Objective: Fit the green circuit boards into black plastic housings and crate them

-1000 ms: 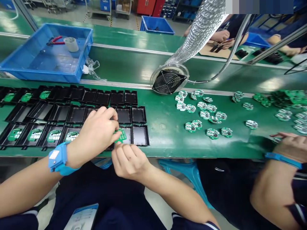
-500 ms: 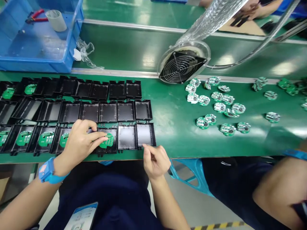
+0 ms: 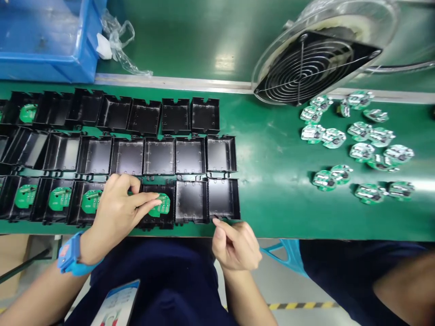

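Three rows of open black plastic housings (image 3: 190, 156) lie on the green table. Several at the left of the front row hold a green circuit board (image 3: 59, 198). My left hand (image 3: 118, 210), with a blue wrist strap, has its fingertips pinched on another green circuit board (image 3: 162, 204), which sits in a front-row housing (image 3: 159, 219). My right hand (image 3: 238, 244) hangs at the table's front edge. Its fingers are curled with nothing visible in them, and the thumb is just below the corner of the last front-row housing (image 3: 222, 198).
A blue bin (image 3: 44, 63) and a crumpled clear bag (image 3: 118, 40) sit at the back left. A round fan grille (image 3: 312, 63) stands at the back right above several loose round green boards (image 3: 356, 145). Another person's arm (image 3: 408, 290) shows at the bottom right.
The view has tilted down and drawn closer. My left hand carried the green board left into a front-row housing. My right hand let go of it and drew back right to the table edge.
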Tool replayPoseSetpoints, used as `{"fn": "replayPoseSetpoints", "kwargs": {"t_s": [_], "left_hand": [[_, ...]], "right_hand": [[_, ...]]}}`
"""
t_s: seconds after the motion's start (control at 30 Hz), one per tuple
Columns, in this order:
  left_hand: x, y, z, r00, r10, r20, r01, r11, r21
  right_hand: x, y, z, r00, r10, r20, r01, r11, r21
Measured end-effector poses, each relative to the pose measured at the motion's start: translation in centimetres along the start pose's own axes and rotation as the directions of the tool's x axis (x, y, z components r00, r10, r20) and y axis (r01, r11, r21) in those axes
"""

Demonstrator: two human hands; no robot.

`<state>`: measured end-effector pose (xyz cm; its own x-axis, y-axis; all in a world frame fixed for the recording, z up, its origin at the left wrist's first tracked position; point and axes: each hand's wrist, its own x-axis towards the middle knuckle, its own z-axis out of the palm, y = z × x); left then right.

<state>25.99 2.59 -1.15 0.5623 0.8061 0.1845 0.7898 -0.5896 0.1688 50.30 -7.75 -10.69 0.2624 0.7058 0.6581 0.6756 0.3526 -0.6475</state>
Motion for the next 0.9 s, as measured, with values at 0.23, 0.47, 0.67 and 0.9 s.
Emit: {"fn": "replayPoseSetpoints", "kwargs": {"t_s": [0.23,0.47,0.67,0.9], "left_hand": [[0.0,-0.2,0.1,1.000,0.011,-0.003,-0.011,1.000,-0.001],[-0.1,0.0,-0.2,1.000,0.006,0.024,-0.006,1.000,-0.008],[0.0,0.1,0.3,1.000,-0.001,-0.007,0.001,1.000,-0.005],[-2.3,0.3,-1.4,1.000,0.004,0.001,-0.005,0.996,0.094]], "right_hand": [[0.2,-0.1,-0.1,1.000,0.000,0.029,0.000,1.000,-0.004],[0.4,-0.3,0.0,0.999,-0.014,0.029,0.014,1.000,-0.025],[0.2,-0.1,0.1,1.000,-0.013,0.027,0.014,0.999,-0.036],[1.0,-1.6,-0.5,0.977,-0.132,0.167,0.148,0.985,-0.086]]}}
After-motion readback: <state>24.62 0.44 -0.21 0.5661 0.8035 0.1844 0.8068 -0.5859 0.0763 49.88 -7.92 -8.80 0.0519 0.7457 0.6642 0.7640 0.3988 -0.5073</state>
